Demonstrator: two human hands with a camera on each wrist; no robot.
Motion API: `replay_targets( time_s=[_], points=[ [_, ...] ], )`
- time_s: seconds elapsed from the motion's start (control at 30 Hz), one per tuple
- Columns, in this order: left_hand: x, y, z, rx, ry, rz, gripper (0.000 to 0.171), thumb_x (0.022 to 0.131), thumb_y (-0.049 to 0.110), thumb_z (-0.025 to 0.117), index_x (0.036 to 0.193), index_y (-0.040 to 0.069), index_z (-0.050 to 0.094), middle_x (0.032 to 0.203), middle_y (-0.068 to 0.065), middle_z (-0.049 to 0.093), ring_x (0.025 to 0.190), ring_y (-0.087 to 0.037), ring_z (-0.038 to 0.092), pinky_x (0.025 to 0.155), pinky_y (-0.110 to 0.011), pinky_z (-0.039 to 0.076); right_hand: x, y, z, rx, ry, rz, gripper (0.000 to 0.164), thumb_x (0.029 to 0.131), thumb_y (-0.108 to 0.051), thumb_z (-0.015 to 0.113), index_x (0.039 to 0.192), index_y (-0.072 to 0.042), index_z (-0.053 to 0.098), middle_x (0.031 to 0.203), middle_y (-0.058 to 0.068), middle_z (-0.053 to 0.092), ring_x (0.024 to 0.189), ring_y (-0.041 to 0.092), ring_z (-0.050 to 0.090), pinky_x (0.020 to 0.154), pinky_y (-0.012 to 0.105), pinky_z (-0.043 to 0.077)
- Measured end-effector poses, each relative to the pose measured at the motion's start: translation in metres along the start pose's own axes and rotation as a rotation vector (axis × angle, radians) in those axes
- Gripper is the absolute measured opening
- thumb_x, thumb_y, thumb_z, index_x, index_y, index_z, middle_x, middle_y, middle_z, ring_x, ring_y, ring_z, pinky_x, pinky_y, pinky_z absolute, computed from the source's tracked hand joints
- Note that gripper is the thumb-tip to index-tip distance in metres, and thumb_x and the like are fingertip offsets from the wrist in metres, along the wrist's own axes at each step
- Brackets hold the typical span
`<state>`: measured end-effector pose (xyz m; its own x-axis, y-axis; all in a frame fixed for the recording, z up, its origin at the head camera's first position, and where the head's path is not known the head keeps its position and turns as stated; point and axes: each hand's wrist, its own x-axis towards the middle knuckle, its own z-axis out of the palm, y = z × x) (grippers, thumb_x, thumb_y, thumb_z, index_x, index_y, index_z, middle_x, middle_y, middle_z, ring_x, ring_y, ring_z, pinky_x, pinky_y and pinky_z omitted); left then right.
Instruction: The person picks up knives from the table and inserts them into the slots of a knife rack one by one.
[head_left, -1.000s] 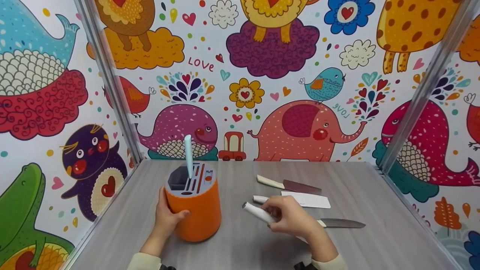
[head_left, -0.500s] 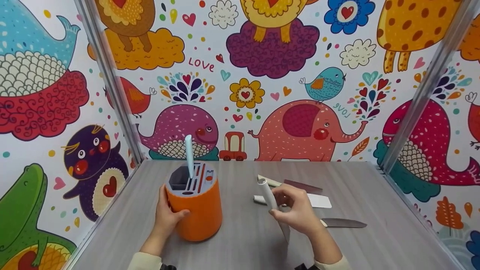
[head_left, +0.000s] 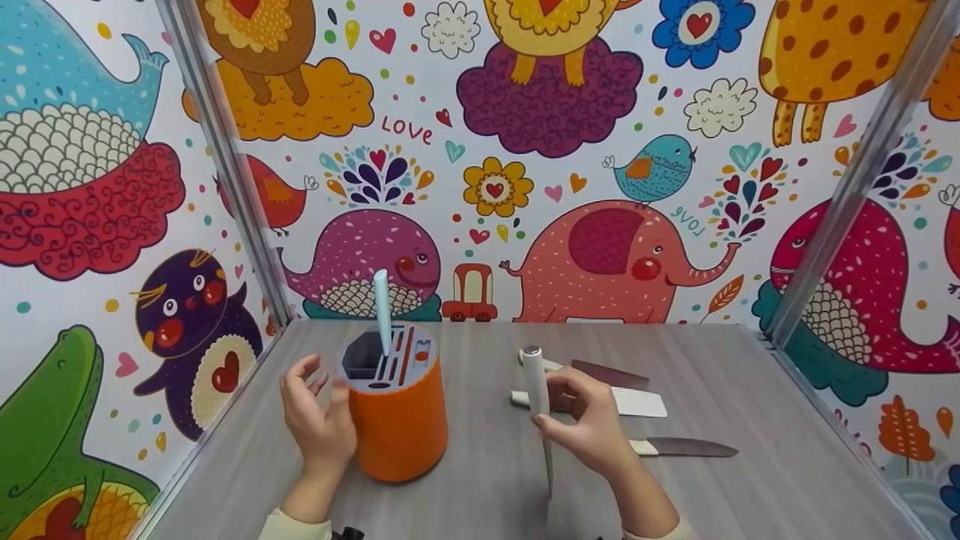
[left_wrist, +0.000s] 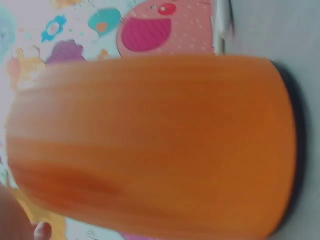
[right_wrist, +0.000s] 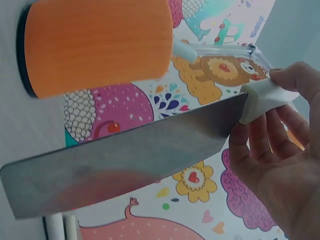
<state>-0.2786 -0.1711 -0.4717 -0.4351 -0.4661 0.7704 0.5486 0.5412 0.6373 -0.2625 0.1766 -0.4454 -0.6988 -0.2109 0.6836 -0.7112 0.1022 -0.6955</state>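
My right hand holds a kitchen knife by its white handle, thumb on one side and fingers on the other. The broad metal blade points down, and in the head view it is seen nearly edge-on. An orange knife block stands upright left of the knife, with a grey slotted top. One light-blue handle sticks up from that top. Beside the block's left side is my left hand, fingers loosely bent and holding nothing. Whether its thumb touches the block cannot be told.
Right of the held knife lie a dark-bladed knife, a white-bladed knife and a silver-bladed knife. They rest on the grey wood-grain table. Printed panels with metal posts enclose the back and sides.
My right hand has raised and turned the knife from lying slanted to handle-up, blade-down. My left hand has loosened from the orange block and moved slightly up and left.
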Motion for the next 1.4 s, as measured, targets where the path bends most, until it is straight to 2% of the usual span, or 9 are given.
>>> replay_targets(
  time_s=[0.1, 0.17, 0.27, 0.5, 0.7, 0.87, 0.97, 1.07, 1.4],
  points=[
    [-0.003, 0.018, 0.001, 0.017, 0.032, 0.136, 0.055, 0.101, 0.037, 0.062, 0.126, -0.012, 0.056, 0.122, -0.028, 0.061, 0.114, -0.017, 0.058, 0.104, -0.008, 0.046, -0.001, -0.002, 0.008, 0.029, 0.004, 0.017, 0.042, 0.078, 0.011, 0.082, 0.115, -0.006, 0.073, 0.103, 0.004, 0.072, 0.089, 0.012, 0.071, 0.078, 0.027, 0.066],
    [-0.007, 0.033, 0.001, 0.013, -0.010, 0.205, 0.069, 0.104, 0.054, 0.057, 0.126, -0.012, 0.056, 0.122, -0.028, 0.061, 0.109, -0.026, 0.059, 0.105, -0.009, 0.046, -0.003, -0.005, 0.014, 0.052, -0.003, 0.031, 0.040, 0.079, 0.010, 0.082, 0.116, -0.003, 0.073, 0.105, 0.004, 0.073, 0.090, 0.016, 0.072, 0.079, 0.029, 0.066],
    [-0.020, 0.062, -0.001, 0.018, -0.150, 0.221, 0.081, 0.103, 0.070, 0.047, 0.130, -0.006, 0.057, 0.125, -0.022, 0.062, 0.107, -0.029, 0.060, 0.105, -0.008, 0.044, -0.006, -0.008, 0.024, 0.085, -0.028, 0.061, 0.038, 0.081, 0.009, 0.081, 0.117, -0.001, 0.072, 0.107, 0.005, 0.074, 0.091, 0.020, 0.073, 0.081, 0.032, 0.067],
    [-0.049, 0.107, 0.002, -0.103, -0.497, 0.188, 0.065, 0.102, 0.058, 0.061, 0.148, 0.013, 0.052, 0.143, -0.005, 0.061, 0.125, -0.020, 0.061, 0.106, -0.026, 0.056, -0.012, -0.016, 0.042, 0.171, 0.000, 0.118, 0.035, 0.084, 0.008, 0.079, 0.117, -0.002, 0.072, 0.106, 0.006, 0.074, 0.091, 0.018, 0.073, 0.082, 0.031, 0.066],
    [-0.060, 0.114, 0.004, -0.212, -0.630, 0.184, 0.067, 0.101, 0.036, 0.072, 0.156, 0.013, 0.043, 0.154, -0.003, 0.055, 0.136, -0.016, 0.057, 0.108, -0.034, 0.058, -0.016, -0.020, 0.058, 0.204, 0.076, -0.018, 0.037, 0.080, 0.017, 0.077, 0.115, 0.006, 0.070, 0.106, 0.006, 0.073, 0.094, 0.012, 0.073, 0.080, 0.033, 0.067],
    [-0.060, 0.117, 0.006, -0.320, -0.731, 0.057, 0.061, 0.101, 0.008, 0.066, 0.156, 0.012, 0.042, 0.150, -0.002, 0.056, 0.136, -0.018, 0.060, 0.108, -0.034, 0.057, -0.020, -0.025, 0.069, 0.196, 0.056, 0.008, 0.042, 0.081, 0.014, 0.079, 0.118, -0.003, 0.073, 0.107, 0.007, 0.073, 0.097, 0.010, 0.072, 0.082, 0.035, 0.067],
    [-0.059, 0.116, 0.006, -0.347, -0.810, -0.023, 0.056, 0.105, 0.008, 0.061, 0.157, 0.019, 0.043, 0.150, 0.001, 0.056, 0.135, -0.016, 0.059, 0.108, -0.036, 0.058, -0.023, -0.025, 0.078, 0.200, 0.022, -0.012, 0.041, 0.084, 0.013, 0.078, 0.120, -0.005, 0.073, 0.106, 0.012, 0.072, 0.098, 0.010, 0.071, 0.082, 0.037, 0.067],
    [-0.060, 0.113, 0.006, -0.351, -0.855, -0.025, 0.052, 0.106, 0.009, 0.060, 0.154, 0.021, 0.046, 0.148, 0.000, 0.057, 0.132, -0.015, 0.060, 0.106, -0.037, 0.059, -0.027, -0.023, 0.087, 0.204, 0.001, -0.078, 0.041, 0.084, 0.015, 0.077, 0.120, -0.003, 0.073, 0.104, 0.015, 0.072, 0.098, 0.010, 0.071, 0.082, 0.037, 0.067],
    [-0.061, 0.116, 0.005, -0.298, -0.863, -0.055, 0.036, 0.112, 0.019, 0.053, 0.148, 0.016, 0.052, 0.146, -0.003, 0.059, 0.127, -0.019, 0.062, 0.105, -0.031, 0.058, -0.031, -0.018, 0.099, 0.209, -0.027, -0.147, 0.041, 0.082, 0.017, 0.078, 0.119, 0.000, 0.074, 0.102, 0.019, 0.072, 0.100, 0.007, 0.071, 0.082, 0.037, 0.067]
  ],
)
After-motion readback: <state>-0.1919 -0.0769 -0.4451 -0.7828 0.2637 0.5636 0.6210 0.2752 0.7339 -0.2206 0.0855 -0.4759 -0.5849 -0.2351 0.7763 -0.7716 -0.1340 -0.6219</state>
